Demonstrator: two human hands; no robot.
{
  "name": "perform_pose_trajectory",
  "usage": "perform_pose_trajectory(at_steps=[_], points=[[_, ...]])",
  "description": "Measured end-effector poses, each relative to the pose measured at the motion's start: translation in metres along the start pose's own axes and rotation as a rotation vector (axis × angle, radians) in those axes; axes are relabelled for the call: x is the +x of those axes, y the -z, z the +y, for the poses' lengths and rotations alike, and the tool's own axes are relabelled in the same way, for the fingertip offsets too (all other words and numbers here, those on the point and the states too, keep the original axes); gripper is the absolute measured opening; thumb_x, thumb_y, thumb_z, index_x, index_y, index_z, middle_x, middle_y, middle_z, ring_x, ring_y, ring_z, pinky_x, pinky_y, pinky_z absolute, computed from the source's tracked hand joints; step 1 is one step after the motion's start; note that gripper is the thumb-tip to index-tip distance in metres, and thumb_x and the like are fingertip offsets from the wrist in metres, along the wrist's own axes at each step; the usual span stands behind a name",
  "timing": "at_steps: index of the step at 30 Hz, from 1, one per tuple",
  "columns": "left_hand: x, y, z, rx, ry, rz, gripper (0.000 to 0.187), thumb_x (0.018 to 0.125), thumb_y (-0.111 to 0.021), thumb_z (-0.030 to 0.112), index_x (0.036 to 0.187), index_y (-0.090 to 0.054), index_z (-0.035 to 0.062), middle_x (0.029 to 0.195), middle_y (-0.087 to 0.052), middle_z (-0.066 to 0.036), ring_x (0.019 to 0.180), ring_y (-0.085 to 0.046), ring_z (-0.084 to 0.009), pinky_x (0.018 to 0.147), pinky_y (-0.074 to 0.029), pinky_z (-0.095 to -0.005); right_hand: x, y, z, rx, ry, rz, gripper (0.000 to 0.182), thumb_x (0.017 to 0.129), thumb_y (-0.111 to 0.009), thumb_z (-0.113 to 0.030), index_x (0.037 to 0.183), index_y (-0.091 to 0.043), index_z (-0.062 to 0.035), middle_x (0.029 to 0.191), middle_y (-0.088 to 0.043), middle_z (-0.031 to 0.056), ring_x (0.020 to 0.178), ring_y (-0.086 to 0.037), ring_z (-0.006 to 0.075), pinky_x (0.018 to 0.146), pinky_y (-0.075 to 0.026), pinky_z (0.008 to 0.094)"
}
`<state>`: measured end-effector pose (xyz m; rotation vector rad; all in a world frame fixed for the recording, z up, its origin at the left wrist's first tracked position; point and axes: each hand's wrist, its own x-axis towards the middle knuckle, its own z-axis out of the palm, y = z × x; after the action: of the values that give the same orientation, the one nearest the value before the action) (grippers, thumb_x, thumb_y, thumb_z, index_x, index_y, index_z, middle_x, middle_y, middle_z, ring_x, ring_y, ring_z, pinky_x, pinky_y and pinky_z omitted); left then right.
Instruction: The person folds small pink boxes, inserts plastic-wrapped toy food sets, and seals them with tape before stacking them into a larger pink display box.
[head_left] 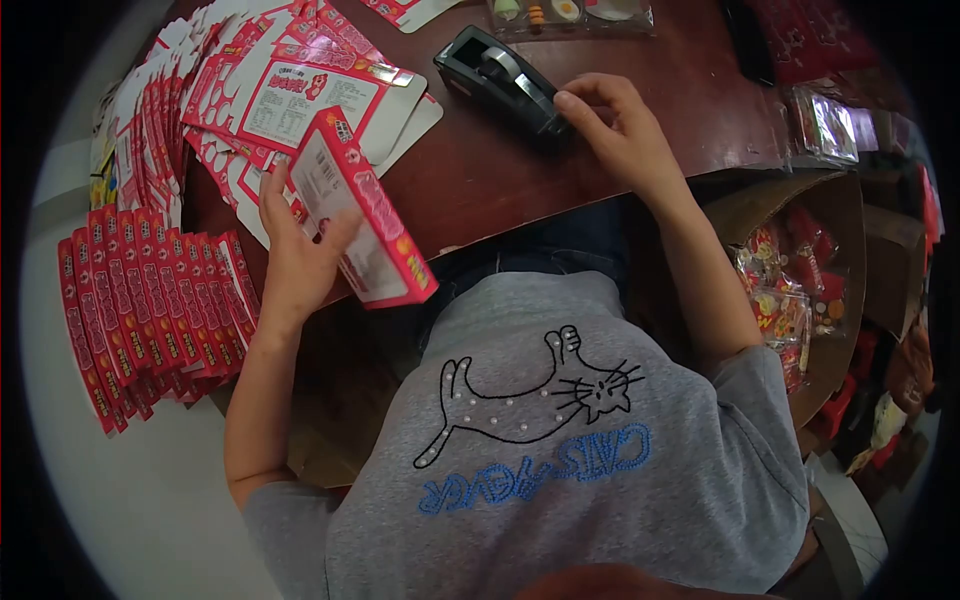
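Note:
My left hand is closed around a flat red-and-white carton, which is tilted above the table's near edge. Its pink-lettered narrow side faces up to the right, and a barcode shows on the broad face. At the near end of a black tape dispenser, the thumb and fingers of my right hand pinch at the tape's end. The strip itself is hardly visible. A tape roll sits inside the dispenser, which rests on the table.
Flattened printed cartons lie piled on the brown table at the upper left. Below them, several folded boxes stand in a row. An open cardboard box holding colourful packets is at my right. A clear pack lies at the back.

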<state>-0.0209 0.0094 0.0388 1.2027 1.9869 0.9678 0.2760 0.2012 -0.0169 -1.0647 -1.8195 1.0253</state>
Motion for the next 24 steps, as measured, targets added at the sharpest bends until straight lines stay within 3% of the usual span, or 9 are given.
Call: perform_pose_trajectory(at_steps=[2, 3, 5, 6, 7, 9, 14, 20, 24], points=[[-0.011, 0.012, 0.009, 0.518, -0.273, -0.146, 0.116, 0.065, -0.093, 0.030, 0.158, -0.025, 0.0138, 0.163, -0.013, -0.026, 0.153, -0.012, -0.0410, 0.122, -0.021, -0.0540, 0.005, -0.001, 0.006, 0.118, -0.306, -0.284, 0.026, 0.091, -0.075, -0.023, 0.105, -0.071, -0.0023, 0.126, -0.058, 0.0155, 0.105, -0.063, 0.0195, 0.091, -0.050, 0.0309], [-0.015, 0.016, 0.019, 0.525, -0.277, -0.140, 0.116, 0.065, -0.093, 0.030, 0.158, -0.025, 0.0138, 0.163, -0.013, -0.026, 0.153, -0.012, -0.0410, 0.122, -0.021, -0.0540, 0.004, -0.002, 0.005, 0.123, -0.298, -0.281, 0.026, 0.091, -0.075, -0.023, 0.105, -0.071, -0.0023, 0.126, -0.058, 0.0155, 0.105, -0.063, 0.0195, 0.091, -0.050, 0.0309], [-0.014, 0.019, 0.033, 1.121, -0.536, -0.649, 0.114, 0.060, -0.092, 0.031, 0.157, -0.031, 0.0248, 0.166, -0.018, -0.014, 0.154, -0.014, -0.0373, 0.122, -0.018, -0.0581, 0.001, -0.001, 0.000, 0.344, -0.208, -0.247, 0.020, 0.094, -0.071, -0.023, 0.098, -0.071, -0.0035, 0.138, -0.054, 0.0082, 0.106, -0.060, 0.0123, 0.087, -0.047, 0.0257], [-0.012, 0.018, 0.022, 1.171, -0.665, -0.668, 0.108, 0.059, -0.090, 0.030, 0.153, -0.037, 0.0325, 0.165, -0.025, -0.001, 0.154, -0.019, -0.0319, 0.122, -0.017, -0.0612, -0.001, 0.002, -0.003, 0.339, -0.193, -0.241, 0.020, 0.094, -0.071, -0.023, 0.098, -0.071, -0.0035, 0.138, -0.054, 0.0082, 0.106, -0.060, 0.0123, 0.087, -0.047, 0.0257], [-0.007, 0.013, 0.011, 1.176, -0.676, -0.655, 0.108, 0.059, -0.090, 0.030, 0.153, -0.037, 0.0325, 0.165, -0.025, -0.001, 0.154, -0.019, -0.0319, 0.122, -0.017, -0.0612, -0.005, 0.004, -0.006, 0.396, -0.210, -0.249, 0.018, 0.094, -0.070, -0.021, 0.097, -0.071, -0.0035, 0.140, -0.052, 0.0090, 0.106, -0.060, 0.0116, 0.089, -0.046, 0.0259], [0.011, 0.001, 0.006, 1.259, -1.041, -0.617, 0.099, 0.066, -0.086, 0.026, 0.153, -0.039, 0.0308, 0.164, -0.029, 0.000, 0.153, -0.023, -0.0281, 0.122, -0.016, -0.0608, -0.012, 0.009, -0.008, 0.448, -0.216, -0.245, 0.016, 0.095, -0.070, -0.019, 0.095, -0.071, -0.0036, 0.143, -0.050, 0.0098, 0.107, -0.059, 0.0109, 0.091, -0.045, 0.0260], [0.028, -0.033, 0.032, 1.107, -0.895, -0.751, 0.085, 0.069, -0.082, 0.042, 0.146, -0.049, 0.0284, 0.160, -0.033, -0.011, 0.151, -0.024, -0.0329, 0.122, -0.012, -0.0629, -0.035, 0.003, 0.009, 0.368, -0.253, -0.126, 0.010, 0.090, -0.071, -0.011, 0.091, -0.069, -0.0013, 0.138, -0.054, 0.0116, 0.111, -0.060, 0.0143, 0.093, -0.050, 0.0319], [0.033, -0.063, 0.001, 0.704, -0.852, -0.474, 0.085, 0.065, -0.080, 0.062, 0.139, -0.058, 0.0288, 0.152, -0.038, -0.016, 0.145, -0.030, -0.0368, 0.119, -0.013, -0.0641, -0.050, 0.004, 0.005, -0.061, -0.044, 0.115, 0.007, 0.092, -0.067, -0.007, 0.097, -0.067, -0.0014, 0.116, -0.065, 0.0109, 0.090, -0.067, 0.0150, 0.079, -0.054, 0.0290], [0.031, -0.066, -0.013, 0.642, -0.943, -0.388, 0.088, 0.064, -0.080, 0.064, 0.141, -0.056, 0.0277, 0.157, -0.033, -0.015, 0.145, -0.033, -0.0354, 0.119, -0.013, -0.0624, -0.064, 0.002, -0.042, 0.337, -0.346, -0.209, 0.011, 0.094, -0.064, -0.004, 0.104, -0.066, -0.0010, 0.098, -0.068, 0.0097, 0.084, -0.069, 0.0159, 0.078, -0.054, 0.0282]])
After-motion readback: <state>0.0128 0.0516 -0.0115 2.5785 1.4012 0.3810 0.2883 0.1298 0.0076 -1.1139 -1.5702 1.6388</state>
